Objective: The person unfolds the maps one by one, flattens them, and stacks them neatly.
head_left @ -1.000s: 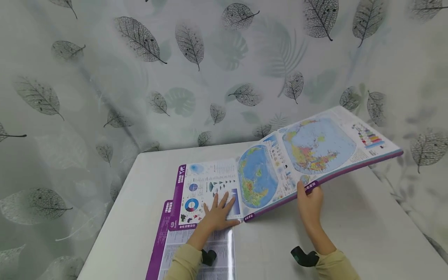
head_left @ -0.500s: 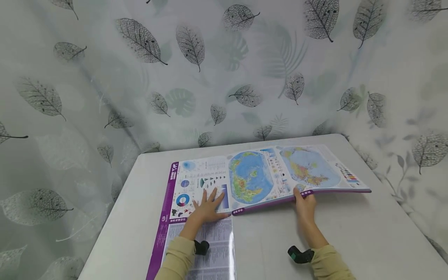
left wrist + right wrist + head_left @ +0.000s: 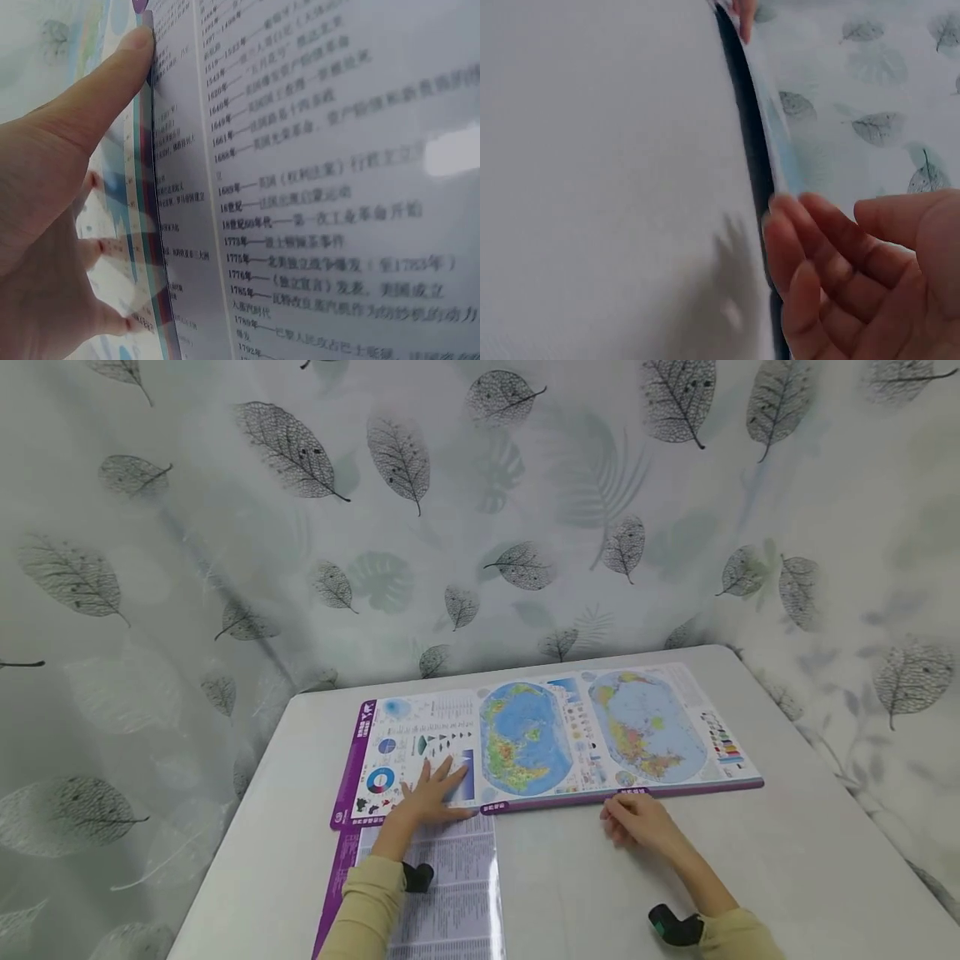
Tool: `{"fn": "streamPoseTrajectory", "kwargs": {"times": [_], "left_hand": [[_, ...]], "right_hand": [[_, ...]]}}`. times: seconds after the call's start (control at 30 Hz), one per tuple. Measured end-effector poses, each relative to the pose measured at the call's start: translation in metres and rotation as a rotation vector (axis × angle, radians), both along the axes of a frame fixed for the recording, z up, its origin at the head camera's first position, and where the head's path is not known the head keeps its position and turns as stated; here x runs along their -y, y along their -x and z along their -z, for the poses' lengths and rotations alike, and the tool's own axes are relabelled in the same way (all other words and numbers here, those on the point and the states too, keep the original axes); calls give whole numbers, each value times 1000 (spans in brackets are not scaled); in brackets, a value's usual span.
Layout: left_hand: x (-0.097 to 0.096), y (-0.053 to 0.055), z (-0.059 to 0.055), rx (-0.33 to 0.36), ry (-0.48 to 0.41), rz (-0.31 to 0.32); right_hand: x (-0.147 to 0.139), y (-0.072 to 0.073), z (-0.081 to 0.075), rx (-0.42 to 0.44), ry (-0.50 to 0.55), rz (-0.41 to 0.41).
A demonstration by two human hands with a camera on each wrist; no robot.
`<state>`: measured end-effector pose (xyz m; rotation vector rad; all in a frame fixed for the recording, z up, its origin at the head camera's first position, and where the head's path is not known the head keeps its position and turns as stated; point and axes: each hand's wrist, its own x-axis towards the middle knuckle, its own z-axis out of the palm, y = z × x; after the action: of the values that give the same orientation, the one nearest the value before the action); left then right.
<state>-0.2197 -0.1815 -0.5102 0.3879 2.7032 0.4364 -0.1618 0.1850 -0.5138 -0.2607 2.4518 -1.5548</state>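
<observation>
A purple-edged world map lies unfolded across the far part of the table, with charts on its left panel and two world maps to the right. My left hand rests on the left panel, fingers spread; in the left wrist view its thumb lies along the panel's edge beside printed text. Under that panel, a second purple-edged sheet of dense text sticks out toward me. My right hand is at the map's front edge, fingers loosely curled. The right wrist view shows nothing held in these fingers.
The white table carries both printed sheets. Behind it and at the sides hangs a pale curtain with a leaf pattern. A black wrist-worn device shows at my right sleeve, and another at the left.
The map's right part has come down from raised and tilted to flat on the table. My right hand has let go of its front edge. The left hand has shifted slightly left with the map.
</observation>
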Motion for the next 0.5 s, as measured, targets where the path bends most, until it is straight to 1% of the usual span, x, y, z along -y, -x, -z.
{"fn": "streamPoseTrajectory", "kwargs": {"times": [0.03, 0.1, 0.13, 0.17, 0.2, 0.23, 0.27, 0.33, 0.37, 0.43, 0.5], "left_hand": [[1, 1, 0, -4, -4, 2], [4, 4, 1, -11, -9, 3], [5, 5, 2, -13, -7, 2], [6, 5, 2, -16, -10, 1], [6, 6, 2, -18, -10, 2], [7, 6, 3, -20, -17, 3], [8, 7, 3, -19, -17, 5], [8, 7, 3, -13, -28, 4], [8, 8, 3, -11, -37, 4], [8, 9, 3, -10, -40, 6], [7, 10, 3, -13, -38, 6]], "right_hand": [[-1, 1, -2, -127, -112, 28], [-3, 5, -3, -347, -340, 84], [-4, 8, -2, -428, -438, 90], [-5, 11, -1, -475, -512, 78], [-6, 14, 1, -498, -561, 48], [-7, 16, 3, -488, -596, 6], [-8, 18, 5, -459, -628, -38], [-9, 20, 9, -373, -659, -101], [-9, 20, 10, -326, -660, -117], [-9, 21, 12, -273, -672, -132], [-8, 22, 12, -263, -680, -130]]}}
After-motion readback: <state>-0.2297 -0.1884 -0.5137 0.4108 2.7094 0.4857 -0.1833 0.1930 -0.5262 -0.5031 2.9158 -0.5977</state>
